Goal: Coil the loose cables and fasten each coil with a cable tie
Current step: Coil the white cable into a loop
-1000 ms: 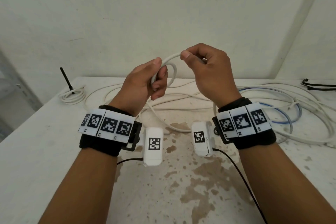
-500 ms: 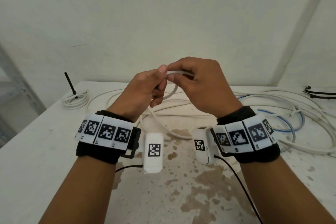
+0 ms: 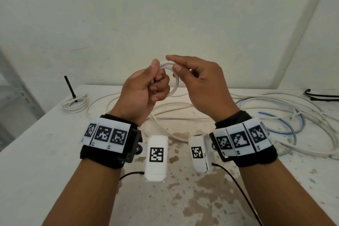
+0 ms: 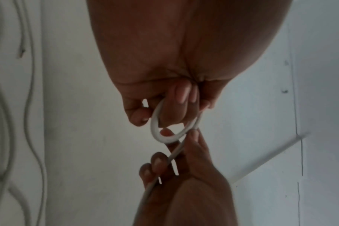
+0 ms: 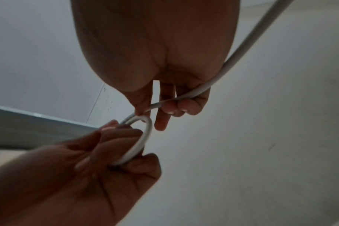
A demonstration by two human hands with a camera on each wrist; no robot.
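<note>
Nearest the person, the stained table runs under both forearms, and every place below is given from it. Above its middle, well clear of the surface, the left hand is curled into a fist round a small loop of white cable; its thumb presses on the top of the loop and its fingers wrap the loop's near side. The right hand sits just beside it, touching the same loop: thumb and forefinger pinch the cable at the top of the loop, right against the left thumb. In the right wrist view the cable passes from that pinch across the half-curled outer fingers and leads away past the palm. In the left wrist view the loop hangs between the two hands, ringed round the left fingers.

From the hands the cable drops to the table's middle and joins loose white windings spread across its far half. Towards the far right edge lies a heap of loose cables, white with a blue one among them. At the far left corner a small coil lies with a black stick standing upright in it. At the far right corner lie black ties.
</note>
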